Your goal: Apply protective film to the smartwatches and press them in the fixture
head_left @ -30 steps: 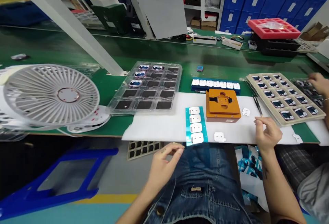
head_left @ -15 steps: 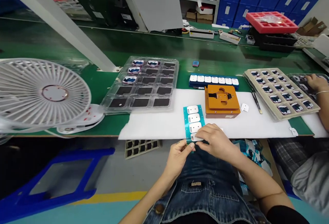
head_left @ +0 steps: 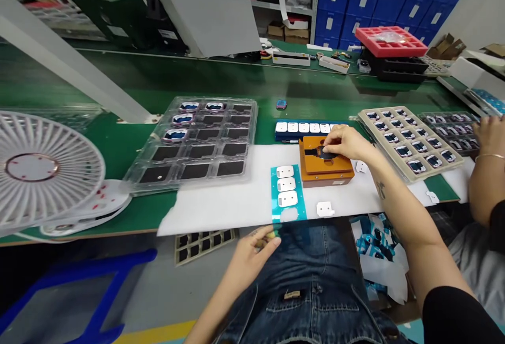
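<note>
My right hand (head_left: 345, 143) reaches onto an orange fixture block (head_left: 327, 170), thumb and fingers pinched over its recess. A thin dark piece (head_left: 325, 153) lies under those fingertips, partly hidden by them. My left hand (head_left: 254, 252) is just off the table's front edge, thumb and fingers closed at the lower left corner of a teal backing sheet (head_left: 301, 196). Through the film a fingertip looks greenish. Three white rounded labels (head_left: 286, 184) sit in a column on the sheet, with a pale bare patch below them. A loose white tabbed piece (head_left: 324, 209) lies right of the sheet.
A clear tray (head_left: 197, 150) stands left, beside a white fan (head_left: 51, 170). Behind the fixture is a blue strip (head_left: 292, 134) with white pieces. A beige tray (head_left: 410, 149) of parts lies right, near a co-worker's hand (head_left: 491, 133). Scraps (head_left: 374, 249) fill a box below.
My right hand has left the sheet and moved up and right onto the fixture. The sheet's lowest white label is gone from its place. My left hand stays by the sheet's lower end.
</note>
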`<state>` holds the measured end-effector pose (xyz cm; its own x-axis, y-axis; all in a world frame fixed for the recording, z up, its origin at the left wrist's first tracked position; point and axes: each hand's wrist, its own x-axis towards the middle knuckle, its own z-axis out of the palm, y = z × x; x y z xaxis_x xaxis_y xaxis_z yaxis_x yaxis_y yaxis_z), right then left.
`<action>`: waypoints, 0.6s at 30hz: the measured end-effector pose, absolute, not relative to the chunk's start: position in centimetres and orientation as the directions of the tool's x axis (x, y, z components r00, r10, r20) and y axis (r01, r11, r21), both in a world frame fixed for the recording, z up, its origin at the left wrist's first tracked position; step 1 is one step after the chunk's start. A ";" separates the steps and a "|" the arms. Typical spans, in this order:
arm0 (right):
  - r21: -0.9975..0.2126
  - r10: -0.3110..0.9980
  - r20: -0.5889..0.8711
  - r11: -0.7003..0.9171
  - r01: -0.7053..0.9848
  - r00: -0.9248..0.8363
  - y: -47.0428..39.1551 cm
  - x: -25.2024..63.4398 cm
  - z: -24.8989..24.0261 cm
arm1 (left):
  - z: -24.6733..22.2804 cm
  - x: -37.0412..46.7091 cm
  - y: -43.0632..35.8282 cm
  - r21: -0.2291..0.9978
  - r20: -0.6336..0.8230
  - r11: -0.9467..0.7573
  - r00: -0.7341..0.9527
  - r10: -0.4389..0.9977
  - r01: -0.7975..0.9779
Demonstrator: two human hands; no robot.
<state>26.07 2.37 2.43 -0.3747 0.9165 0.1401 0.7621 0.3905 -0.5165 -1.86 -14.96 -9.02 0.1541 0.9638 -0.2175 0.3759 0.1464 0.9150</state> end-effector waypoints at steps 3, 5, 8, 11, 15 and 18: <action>-0.473 0.874 0.336 0.479 0.739 -0.352 1.0 26.1 1.1 | -7.1 -4.2 -14.9 0.850 -0.280 0.103 0.277 0.919 0.516; -0.427 0.817 0.423 0.561 0.709 -0.392 -0.5 26.4 0.4 | -5.7 -5.6 -14.8 0.821 -0.301 0.064 0.333 0.894 0.568; -0.403 0.756 0.543 0.616 0.677 -0.364 -2.1 27.4 -0.9 | -3.8 -6.7 -14.0 0.826 -0.219 -0.022 0.358 0.908 0.563; -0.513 0.738 0.663 0.573 0.639 -0.129 -2.5 28.3 -2.5 | -2.4 -7.3 -10.7 0.776 -0.051 -0.126 0.260 0.964 0.618; -0.565 0.728 0.685 0.503 0.654 0.032 -2.3 28.8 -4.0 | -0.9 -9.6 -2.7 0.464 0.161 -0.001 -0.084 0.983 0.886; -0.524 0.698 0.715 0.503 0.688 0.034 -2.3 28.9 -4.3 | -0.3 -12.0 2.9 0.314 0.152 0.221 -0.279 0.948 0.923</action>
<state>28.91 -2.30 -4.33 0.0342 0.6978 0.7154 0.6875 0.5032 -0.5236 -12.02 2.88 -0.26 -0.2788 0.9482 0.1525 0.9233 0.2210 0.3141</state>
